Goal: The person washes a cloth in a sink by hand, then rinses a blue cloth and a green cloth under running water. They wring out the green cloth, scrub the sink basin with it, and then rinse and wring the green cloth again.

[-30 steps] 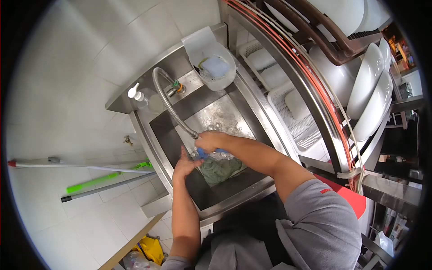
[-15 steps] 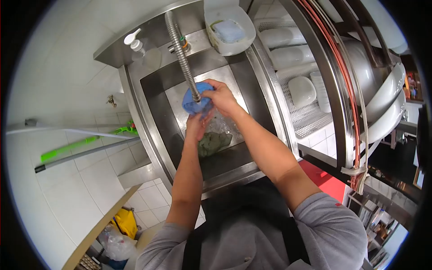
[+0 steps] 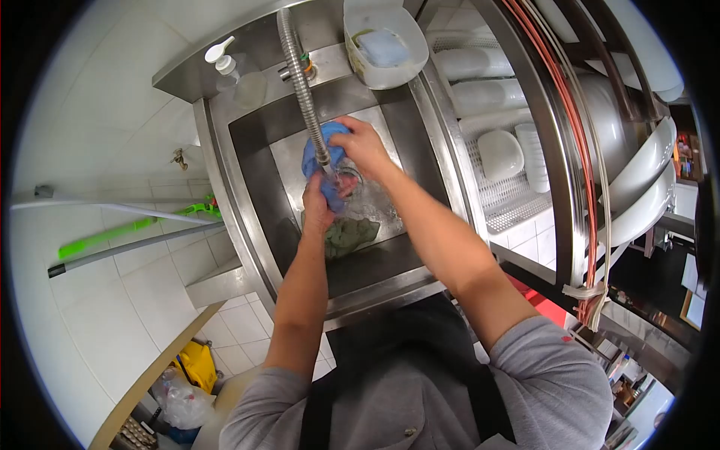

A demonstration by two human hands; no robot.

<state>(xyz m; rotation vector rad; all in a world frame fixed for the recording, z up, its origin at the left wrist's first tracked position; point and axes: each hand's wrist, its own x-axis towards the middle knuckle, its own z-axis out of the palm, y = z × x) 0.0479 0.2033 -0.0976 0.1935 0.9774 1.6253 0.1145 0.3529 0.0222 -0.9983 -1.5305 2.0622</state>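
Observation:
A blue cloth [image 3: 310, 156] is stretched between my two hands inside the steel sink [image 3: 289, 142]. My right hand [image 3: 365, 150] grips its upper edge, fingers closed. Lower down, my left hand [image 3: 318, 208] is closed on the hanging end of the cloth. The flexible metal faucet hose [image 3: 301, 90] comes down in front of the cloth, and water runs from its mouth between my hands. A dark green, crumpled cloth [image 3: 349, 235] lies wet on the sink floor, just below my left hand and apart from the blue one.
A pump bottle [image 3: 225, 67] stands behind the sink at left, a white tub [image 3: 397, 64] with a pale blue sponge-like item at right. White dishes [image 3: 500, 154] sit in a perforated rack beyond the sink's right edge. Green-handled poles [image 3: 112, 238] lean at left.
The blue cloth has gone from bunched up to more spread out. My left hand has moved up onto its lower end, and water now splashes around my hands.

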